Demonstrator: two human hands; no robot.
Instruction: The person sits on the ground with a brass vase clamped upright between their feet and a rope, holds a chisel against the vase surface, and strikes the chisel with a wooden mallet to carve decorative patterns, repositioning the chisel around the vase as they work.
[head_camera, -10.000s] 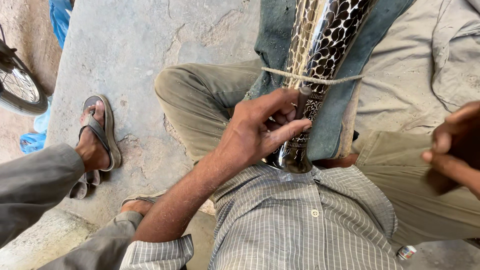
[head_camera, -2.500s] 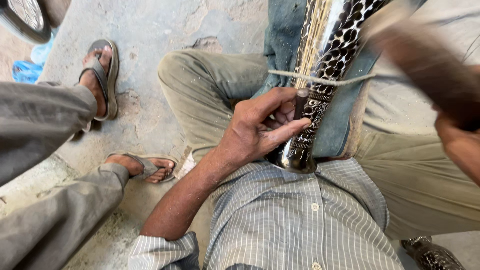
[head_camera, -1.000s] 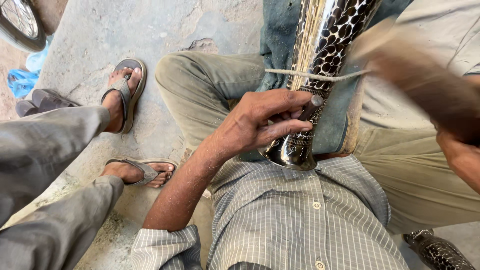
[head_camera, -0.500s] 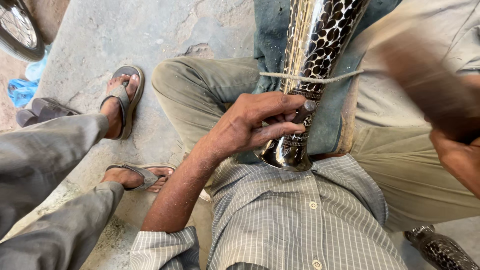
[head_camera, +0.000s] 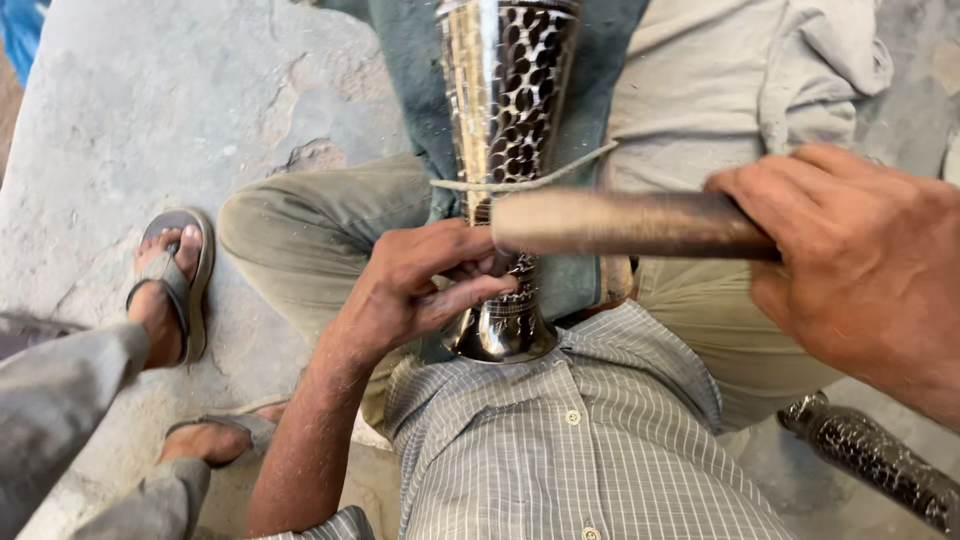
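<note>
A tall shiny metal vessel (head_camera: 505, 120) with a dark punched pattern lies along my lap, its narrow end against my striped shirt. A cord (head_camera: 560, 175) crosses it. My left hand (head_camera: 415, 285) pinches a small tool against the vessel's lower part. My right hand (head_camera: 860, 265) grips a wooden mallet handle (head_camera: 620, 222), raised sideways above my left fingers. A blue-grey cloth (head_camera: 420, 100) lies under the vessel.
Another person's sandalled feet (head_camera: 170, 285) and grey trouser legs (head_camera: 60, 410) stand at the left on the concrete floor (head_camera: 150, 120). A second patterned metal piece (head_camera: 870, 455) lies at the lower right. A grey cloth (head_camera: 720, 80) covers my right leg.
My right hand has brought the mallet handle across above my left hand. The view has moved closer to the vessel. The other person's feet have shifted slightly.
</note>
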